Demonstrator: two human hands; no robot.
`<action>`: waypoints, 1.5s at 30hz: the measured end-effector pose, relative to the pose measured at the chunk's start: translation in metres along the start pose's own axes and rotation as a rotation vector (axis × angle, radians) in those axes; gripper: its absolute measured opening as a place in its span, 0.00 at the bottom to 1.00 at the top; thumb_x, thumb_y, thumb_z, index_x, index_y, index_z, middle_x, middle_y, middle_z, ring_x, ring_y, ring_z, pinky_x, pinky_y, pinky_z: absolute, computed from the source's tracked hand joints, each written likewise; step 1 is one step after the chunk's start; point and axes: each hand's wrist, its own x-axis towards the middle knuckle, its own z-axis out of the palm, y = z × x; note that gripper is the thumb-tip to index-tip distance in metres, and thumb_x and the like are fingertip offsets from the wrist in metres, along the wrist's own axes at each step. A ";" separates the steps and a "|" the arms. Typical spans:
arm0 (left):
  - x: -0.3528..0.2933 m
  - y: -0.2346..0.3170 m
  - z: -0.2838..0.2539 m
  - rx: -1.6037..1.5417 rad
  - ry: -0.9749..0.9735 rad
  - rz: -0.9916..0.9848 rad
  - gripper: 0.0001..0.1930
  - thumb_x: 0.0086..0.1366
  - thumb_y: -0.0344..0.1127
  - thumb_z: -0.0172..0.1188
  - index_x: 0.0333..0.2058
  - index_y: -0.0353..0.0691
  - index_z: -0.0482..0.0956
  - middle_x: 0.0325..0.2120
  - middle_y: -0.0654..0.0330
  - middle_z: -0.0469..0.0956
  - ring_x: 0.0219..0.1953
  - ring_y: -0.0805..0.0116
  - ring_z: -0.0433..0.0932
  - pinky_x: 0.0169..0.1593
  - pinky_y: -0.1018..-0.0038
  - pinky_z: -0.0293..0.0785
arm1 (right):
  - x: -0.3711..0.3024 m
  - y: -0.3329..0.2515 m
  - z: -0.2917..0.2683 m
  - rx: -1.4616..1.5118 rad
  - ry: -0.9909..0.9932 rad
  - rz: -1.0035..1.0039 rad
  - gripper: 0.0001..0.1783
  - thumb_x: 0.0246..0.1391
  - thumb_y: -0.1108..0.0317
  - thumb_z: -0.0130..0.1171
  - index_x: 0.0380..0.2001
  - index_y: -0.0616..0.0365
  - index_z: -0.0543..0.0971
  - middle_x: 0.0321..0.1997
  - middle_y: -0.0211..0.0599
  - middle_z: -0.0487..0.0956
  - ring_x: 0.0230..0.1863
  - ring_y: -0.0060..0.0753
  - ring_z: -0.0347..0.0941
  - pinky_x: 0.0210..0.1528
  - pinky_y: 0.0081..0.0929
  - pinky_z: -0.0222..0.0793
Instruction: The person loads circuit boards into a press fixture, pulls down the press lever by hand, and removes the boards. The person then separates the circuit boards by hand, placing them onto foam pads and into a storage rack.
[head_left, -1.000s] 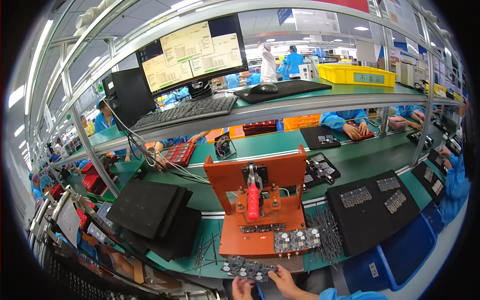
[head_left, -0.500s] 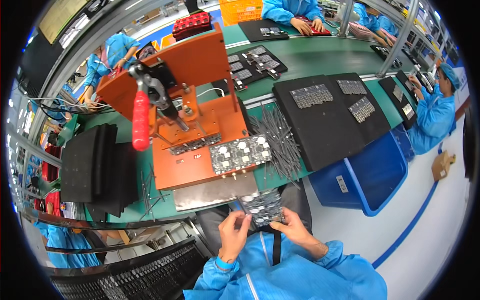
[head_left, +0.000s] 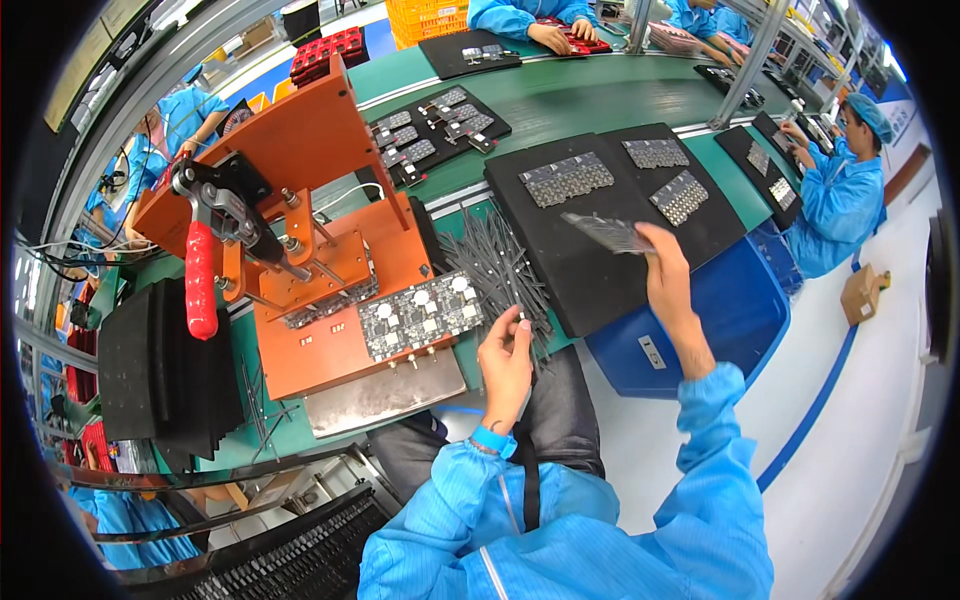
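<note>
Head view. The right hand (head_left: 668,285) is reaching forward over the black mat (head_left: 600,260) on the green surface (head_left: 560,100), its grip closed on a dark circuit panel (head_left: 608,232) pinched at the panel's right end; the panel's long axis is running left to right, jutting leftward from the fingers, just above the mat. The left hand (head_left: 506,365) is hovering nearer the body, fingers curled on what looks like a thin dark strip, beside the pile of black strips (head_left: 500,270). The orange press fixture (head_left: 320,260), with a populated board (head_left: 420,315) on its base and a red-handled lever (head_left: 200,280), is lying left of both hands, nearer the left one. A blue bin (head_left: 720,320) is sitting below the right forearm.
</note>
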 end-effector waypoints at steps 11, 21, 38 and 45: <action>-0.017 0.009 -0.019 0.033 -0.239 0.160 0.24 0.66 0.24 0.48 0.62 0.35 0.60 0.66 0.54 0.50 0.32 0.72 0.79 0.34 0.78 0.77 | 0.026 -0.024 0.012 -0.523 -0.416 -0.203 0.27 0.48 0.80 0.49 0.55 0.58 0.70 0.61 0.52 0.65 0.62 0.54 0.59 0.61 0.43 0.57; -0.111 -0.016 -0.113 0.148 -0.203 -0.051 0.12 0.68 0.31 0.52 0.48 0.35 0.72 0.37 0.61 0.77 0.33 0.78 0.77 0.37 0.81 0.74 | 0.080 -0.252 0.198 -0.131 0.180 -1.341 0.26 0.51 0.60 0.60 0.54 0.25 0.71 0.59 0.27 0.65 0.62 0.36 0.59 0.64 0.42 0.53; -0.112 0.055 -0.211 -0.011 0.289 0.156 0.10 0.67 0.34 0.54 0.43 0.35 0.73 0.30 0.61 0.77 0.30 0.76 0.75 0.34 0.78 0.73 | 0.201 -0.333 0.186 0.399 0.091 -0.737 0.13 0.58 0.66 0.52 0.42 0.60 0.77 0.34 0.43 0.77 0.35 0.41 0.72 0.39 0.31 0.68; 0.014 0.118 -0.283 0.364 0.391 0.257 0.11 0.68 0.34 0.50 0.44 0.35 0.73 0.18 0.62 0.73 0.14 0.78 0.69 0.18 0.80 0.64 | 0.033 -0.202 0.174 0.033 -0.519 -0.972 0.22 0.44 0.57 0.64 0.41 0.59 0.77 0.45 0.47 0.74 0.49 0.48 0.69 0.49 0.46 0.65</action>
